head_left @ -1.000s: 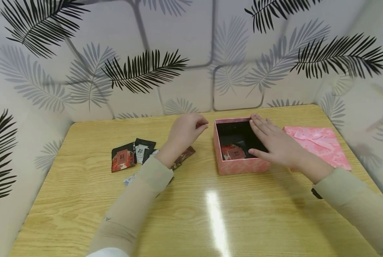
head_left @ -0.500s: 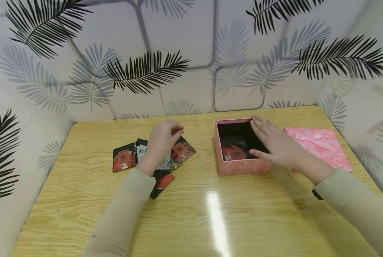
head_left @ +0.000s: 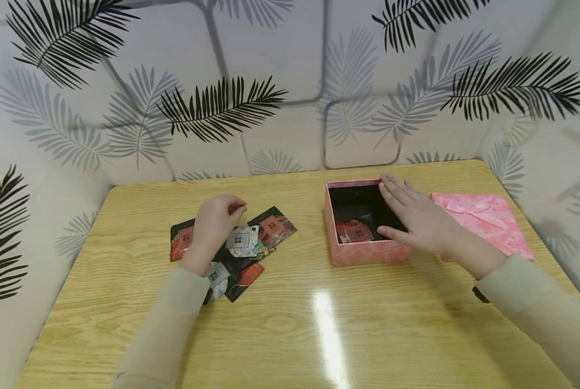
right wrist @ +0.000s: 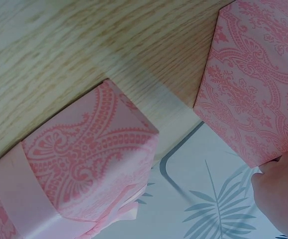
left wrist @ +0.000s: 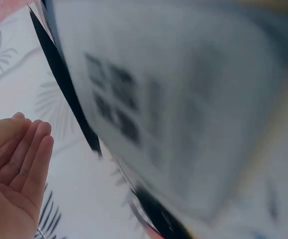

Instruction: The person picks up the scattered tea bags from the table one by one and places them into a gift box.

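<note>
My left hand (head_left: 214, 224) hovers over a loose pile of flat black sachets, thumb close to the loosely bent fingers, nothing visible between them. Around it lie a white-labelled sachet (head_left: 243, 241), a brown-red one (head_left: 273, 226) and a grey-labelled one (head_left: 218, 275). In the left wrist view a blurred pale sachet (left wrist: 134, 99) fills much of the picture, near that hand (left wrist: 19, 174). My right hand (head_left: 416, 219) rests with straight fingers on the right rim of an uncovered pink box (head_left: 370, 253). Inside the black interior, a red sachet (head_left: 358, 232) lies near the front.
To the right of the box lies its pink lid (head_left: 506, 229) with a ribbon bow, partly behind my right forearm. Everything stands on a wooden table (head_left: 280, 335). A leaf-patterned wall covering (head_left: 290, 135) rises behind the table's far edge.
My left hand has moved left from beside the box, back over the sachets, uncovering the white-labelled and brown-red ones. The right hand stays on the box.
</note>
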A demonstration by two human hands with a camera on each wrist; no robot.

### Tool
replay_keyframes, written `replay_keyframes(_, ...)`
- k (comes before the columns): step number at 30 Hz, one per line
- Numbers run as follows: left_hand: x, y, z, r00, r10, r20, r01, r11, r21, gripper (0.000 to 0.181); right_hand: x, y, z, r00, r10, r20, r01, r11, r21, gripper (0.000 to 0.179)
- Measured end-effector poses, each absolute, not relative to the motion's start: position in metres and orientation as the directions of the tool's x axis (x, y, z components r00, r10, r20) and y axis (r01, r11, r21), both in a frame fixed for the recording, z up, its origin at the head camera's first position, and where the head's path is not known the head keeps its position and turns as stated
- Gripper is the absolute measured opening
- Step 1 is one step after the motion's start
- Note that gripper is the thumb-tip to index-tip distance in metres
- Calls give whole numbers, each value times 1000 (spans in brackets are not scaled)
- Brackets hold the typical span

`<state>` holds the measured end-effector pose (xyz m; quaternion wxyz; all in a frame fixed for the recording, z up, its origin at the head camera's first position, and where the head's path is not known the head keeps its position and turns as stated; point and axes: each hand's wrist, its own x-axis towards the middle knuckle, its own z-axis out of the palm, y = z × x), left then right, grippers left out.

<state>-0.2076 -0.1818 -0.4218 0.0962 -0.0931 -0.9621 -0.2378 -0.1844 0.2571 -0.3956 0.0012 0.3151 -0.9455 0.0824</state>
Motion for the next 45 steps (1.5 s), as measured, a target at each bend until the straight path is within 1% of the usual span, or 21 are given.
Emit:
replay_keyframes(14,-198,-233,-423,-967,38,253,166,845,509,20,-184,257,-395,-804,-594,40,-592,790,-162,91)
replay_keyframes(20,-193,-253,-424,-965,16,260,158,830,535,22,-183,257,-394,-804,-594,30,-590,790,-163,91)
replay_keyframes(25,-192,-268,-427,-961,15,277,166,831,530,24,-184,258,-395,-803,-595,38,-593,789,-161,90)
replay_keyframes(32,-195,-288,-429,-979,39,200,151,794,589,31,-185,257,-395,-802,-596,30,-593,789,-162,91)
replay_keyframes(45,-206,-319,-437,-988,125,94,156,748,645,43,-185,257,-395,-806,-591,19,-586,794,-161,91)
